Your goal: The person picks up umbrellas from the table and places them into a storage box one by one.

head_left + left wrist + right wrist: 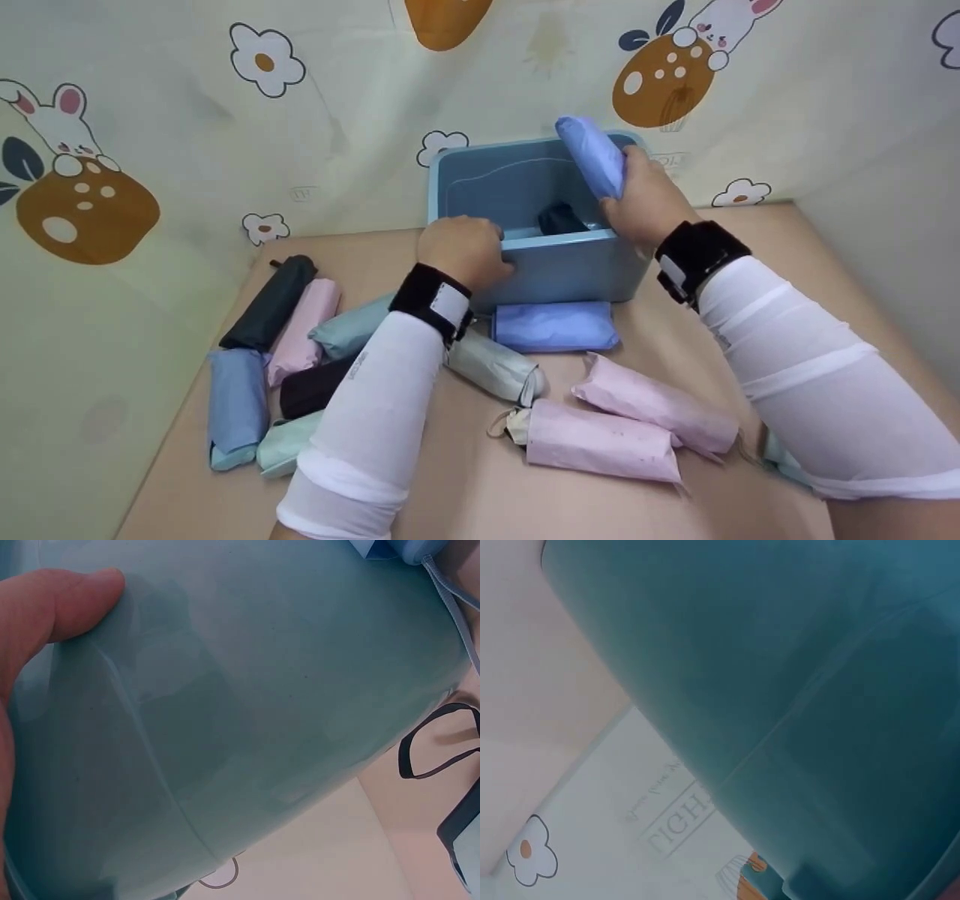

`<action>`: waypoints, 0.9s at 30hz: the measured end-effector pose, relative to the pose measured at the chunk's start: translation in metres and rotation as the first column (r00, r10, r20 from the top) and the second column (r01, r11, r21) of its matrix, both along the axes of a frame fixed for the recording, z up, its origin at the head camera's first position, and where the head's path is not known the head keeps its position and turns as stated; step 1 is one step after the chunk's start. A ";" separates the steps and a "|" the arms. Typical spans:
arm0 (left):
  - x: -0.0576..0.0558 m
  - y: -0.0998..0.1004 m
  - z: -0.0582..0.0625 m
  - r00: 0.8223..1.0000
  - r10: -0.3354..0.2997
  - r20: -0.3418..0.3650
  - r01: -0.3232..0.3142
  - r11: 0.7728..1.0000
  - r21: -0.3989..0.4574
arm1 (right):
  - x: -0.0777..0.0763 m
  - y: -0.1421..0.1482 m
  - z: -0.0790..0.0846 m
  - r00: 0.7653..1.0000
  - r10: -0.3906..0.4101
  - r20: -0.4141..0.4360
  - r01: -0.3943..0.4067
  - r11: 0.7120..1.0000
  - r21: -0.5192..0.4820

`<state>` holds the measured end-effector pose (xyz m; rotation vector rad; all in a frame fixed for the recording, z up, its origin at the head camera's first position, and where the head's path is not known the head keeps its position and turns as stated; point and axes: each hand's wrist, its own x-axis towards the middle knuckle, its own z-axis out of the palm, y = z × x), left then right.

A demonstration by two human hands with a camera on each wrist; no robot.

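My left hand (463, 251) grips the front rim of a blue plastic bin (562, 266), fingers over the edge. In the left wrist view its thumb (86, 604) lies along the bin's outer wall. My right hand (651, 196) holds a folded periwinkle-blue umbrella (591, 154), tilted, above the bin's right side. A dark folded umbrella (561, 219) lies inside the bin. In the right wrist view the bin wall (742, 690) fills most of the picture, and the held umbrella is out of sight. Another periwinkle-blue umbrella (555, 327) lies right before the bin.
Pink umbrellas (600, 441) lie at the front of the table (465, 495), near a grey-green one (495, 366). At the left lie several more, among them a dark green one (271, 304) and a blue one (238, 405). A patterned wall covering (360, 150) stands behind the bin.
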<state>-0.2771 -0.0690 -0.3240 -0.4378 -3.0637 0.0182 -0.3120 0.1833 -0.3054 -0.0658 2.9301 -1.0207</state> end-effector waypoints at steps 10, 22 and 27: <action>0.000 -0.001 -0.001 1.000 -0.010 -0.019 0.010 1.000 0.007 | -0.005 -0.004 0.007 0.990 -0.004 0.144 -0.009 0.996 0.092; -0.001 0.000 -0.001 1.000 0.003 0.001 -0.003 1.000 -0.015 | -0.013 -0.008 0.009 0.981 0.012 0.194 -0.054 0.975 0.215; -0.002 0.000 -0.002 1.000 -0.007 -0.012 0.007 1.000 -0.011 | -0.015 -0.008 0.008 0.977 0.030 0.209 -0.082 0.966 0.245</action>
